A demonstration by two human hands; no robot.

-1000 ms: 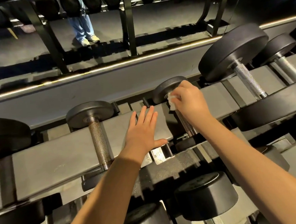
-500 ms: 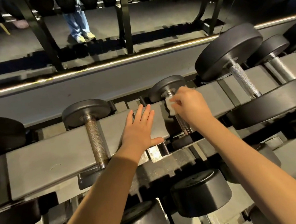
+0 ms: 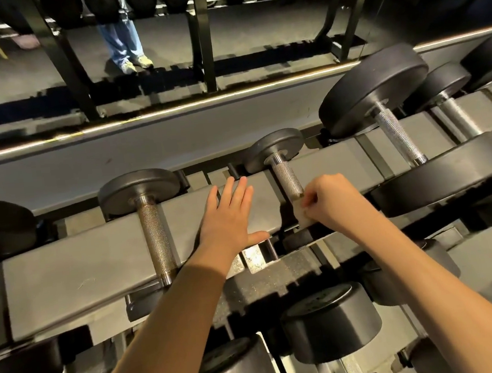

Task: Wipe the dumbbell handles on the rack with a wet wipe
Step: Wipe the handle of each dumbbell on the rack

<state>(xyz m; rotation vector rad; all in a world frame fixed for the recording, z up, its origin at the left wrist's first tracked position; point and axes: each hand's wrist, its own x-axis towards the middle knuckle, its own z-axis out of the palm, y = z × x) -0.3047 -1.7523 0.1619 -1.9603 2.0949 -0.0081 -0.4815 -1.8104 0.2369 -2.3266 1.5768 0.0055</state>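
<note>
Head view: the wet wipe is sitting at the near end of the middle dumbbell handle, where rough knurling may be snagging it out of the pinch. The right hand is pinching the wipe, pressing it to that handle. The left hand is lying flat, fingers straight, on the rack rail just left of it.

A person in loose blue jeans and pale sneakers stands on the grey floor far at the back. Black posts stand close by. A thin bright strip of light runs along the top of a grey wall.
</note>
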